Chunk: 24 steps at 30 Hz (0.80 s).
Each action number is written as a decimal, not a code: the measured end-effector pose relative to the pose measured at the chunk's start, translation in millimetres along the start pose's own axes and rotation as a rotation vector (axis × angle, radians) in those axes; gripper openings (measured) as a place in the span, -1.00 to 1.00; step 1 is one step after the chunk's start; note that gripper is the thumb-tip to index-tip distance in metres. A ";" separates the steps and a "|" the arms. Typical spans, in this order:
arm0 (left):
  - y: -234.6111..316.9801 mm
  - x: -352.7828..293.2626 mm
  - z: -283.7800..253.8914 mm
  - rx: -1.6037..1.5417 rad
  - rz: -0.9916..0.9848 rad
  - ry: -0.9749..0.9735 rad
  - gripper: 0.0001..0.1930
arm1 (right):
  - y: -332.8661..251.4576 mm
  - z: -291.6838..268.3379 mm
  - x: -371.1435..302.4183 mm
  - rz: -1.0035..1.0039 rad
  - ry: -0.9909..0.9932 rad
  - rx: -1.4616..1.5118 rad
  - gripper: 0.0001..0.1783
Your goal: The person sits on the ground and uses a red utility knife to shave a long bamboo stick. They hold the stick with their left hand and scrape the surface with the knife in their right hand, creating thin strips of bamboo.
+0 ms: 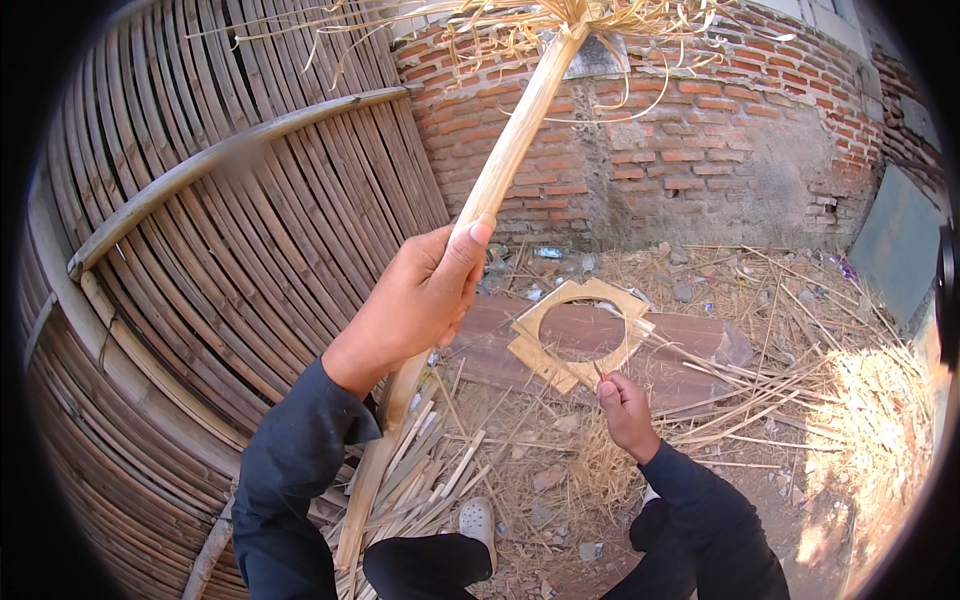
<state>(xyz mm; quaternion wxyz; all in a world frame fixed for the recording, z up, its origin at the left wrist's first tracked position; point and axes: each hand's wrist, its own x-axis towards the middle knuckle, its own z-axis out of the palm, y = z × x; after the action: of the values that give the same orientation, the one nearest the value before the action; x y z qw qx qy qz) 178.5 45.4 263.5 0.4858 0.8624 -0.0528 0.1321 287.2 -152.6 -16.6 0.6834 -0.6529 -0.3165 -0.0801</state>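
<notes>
My left hand (425,295) is wrapped round a long pale wooden stick (522,140), thumb laid along it. It slants up and away to the right, and a bushy tuft of thin curled shavings (500,28) spreads from its top end. Below the fist the stick runs down toward the ground at my left. Lower and to the right, my right hand (628,412) is closed on a small thin pointed tool (599,370); its kind cannot be made out. Just beyond that hand a flat wooden piece with a round hole (545,362) lies on a brown board (480,345).
Several loose wooden strips (425,480) lie by my left foot. Thin sticks (750,375) and straw-like shavings (610,470) litter the ground. A bamboo slat wall (230,240) rises at left, a brick wall (640,170) at the back. A grey-green panel (898,245) leans at right.
</notes>
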 end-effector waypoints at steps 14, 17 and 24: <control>-138.5 -101.3 103.8 -0.912 -0.602 -0.098 -0.73 | -28.0 9.9 8.5 -0.112 -0.167 -0.525 -0.42; -173.3 -100.2 125.0 -0.962 -0.639 -0.145 -0.74 | -4.4 14.6 9.8 -0.110 -0.297 -0.670 -0.41; -210.2 -88.8 136.7 -1.067 -0.704 -0.160 -0.77 | 14.1 29.5 12.4 -0.046 -0.416 -0.778 -0.43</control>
<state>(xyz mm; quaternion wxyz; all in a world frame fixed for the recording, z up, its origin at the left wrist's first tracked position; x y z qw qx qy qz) 163.5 35.6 -1.9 0.8568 0.4752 0.1388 -0.1442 294.7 -119.2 -23.4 0.3066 -0.8566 -0.4081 -0.0751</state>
